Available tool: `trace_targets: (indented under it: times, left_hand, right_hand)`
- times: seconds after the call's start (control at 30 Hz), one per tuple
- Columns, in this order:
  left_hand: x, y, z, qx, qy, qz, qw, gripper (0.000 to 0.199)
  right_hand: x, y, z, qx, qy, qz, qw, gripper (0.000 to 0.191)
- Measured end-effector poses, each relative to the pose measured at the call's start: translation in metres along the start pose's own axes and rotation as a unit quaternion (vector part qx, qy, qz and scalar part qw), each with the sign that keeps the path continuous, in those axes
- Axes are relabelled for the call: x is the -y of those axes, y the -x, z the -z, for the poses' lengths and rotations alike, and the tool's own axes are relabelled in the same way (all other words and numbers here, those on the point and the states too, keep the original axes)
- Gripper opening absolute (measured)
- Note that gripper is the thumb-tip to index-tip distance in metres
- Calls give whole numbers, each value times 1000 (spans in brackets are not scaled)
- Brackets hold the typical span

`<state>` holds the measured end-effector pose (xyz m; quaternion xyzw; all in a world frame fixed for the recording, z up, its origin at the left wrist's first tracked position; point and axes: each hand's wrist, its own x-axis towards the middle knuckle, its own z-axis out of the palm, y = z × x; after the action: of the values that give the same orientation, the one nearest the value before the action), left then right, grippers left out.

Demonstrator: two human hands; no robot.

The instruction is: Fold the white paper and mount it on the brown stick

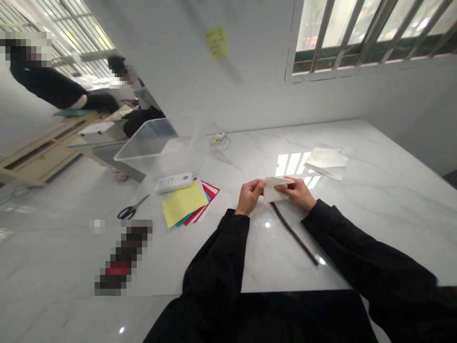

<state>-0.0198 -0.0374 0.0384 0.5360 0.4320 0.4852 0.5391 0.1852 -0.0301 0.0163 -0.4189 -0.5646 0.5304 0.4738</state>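
Between my two hands, above the white marbled table (385,200), is a folded piece of cream paper (273,191). My left hand (250,195) pinches its left edge between thumb and fingers. At the paper's right side, my right hand (298,193) grips it, thumb on the near face. A thin dark brown stick (293,231) lies on the table just below; its upper end runs up to the paper's lower edge. Whether the paper touches the stick I cannot tell. Farther back on the right rests another folded cream paper (326,163).
Left of my hands lie fanned coloured sheets (183,202), yellow on top, beside a white box-shaped object (174,182). Black-handled scissors (132,208) lie farther left. A clear plastic bin (143,155) stands behind, near a small white device with a cable (218,137). Two people sit at the far left.
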Motion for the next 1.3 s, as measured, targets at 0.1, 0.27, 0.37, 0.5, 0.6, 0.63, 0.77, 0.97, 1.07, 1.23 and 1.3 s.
trace_targets:
  times: [0.1,0.27,0.37,0.5,0.6,0.63,0.77,0.97,1.07,1.23,1.3]
  left_hand:
    - [-2,-3,15,-103,-114,-28,988,54]
    - [6,-4,5,-129,-419,-15,899,30]
    - [7,-6,-17,-92,-491,-30,866,35]
    - [2,-9,-31,-57,-505,-23,861,28]
    - [1,-11,-22,-55,-439,-18,897,33]
    - [2,-12,-17,-60,-401,-11,914,34]
    - [3,-13,-9,-67,-196,41,977,33]
    - [-13,-6,-21,-10,72,74,995,31]
    - [-21,-2,-23,19,191,107,976,35]
    - [-28,1,-24,74,237,116,962,39]
    - [-29,2,-24,94,230,114,962,38]
  right_hand:
    - [0,-3,7,-24,-74,-44,996,43]
    - [4,-7,12,8,-155,-86,984,41]
    - [6,-7,13,35,-158,-112,980,41]
    - [5,-5,15,22,-166,-110,980,41]
    - [4,-4,17,15,-165,-89,982,37]
    - [5,-3,17,20,-160,-75,984,35]
    - [16,2,20,66,-138,-12,988,33]
    - [35,6,24,149,-106,10,983,43]
    - [34,5,24,146,-91,6,985,47]
    - [22,2,22,77,-126,18,989,37]
    - [18,0,21,44,-138,13,989,36]
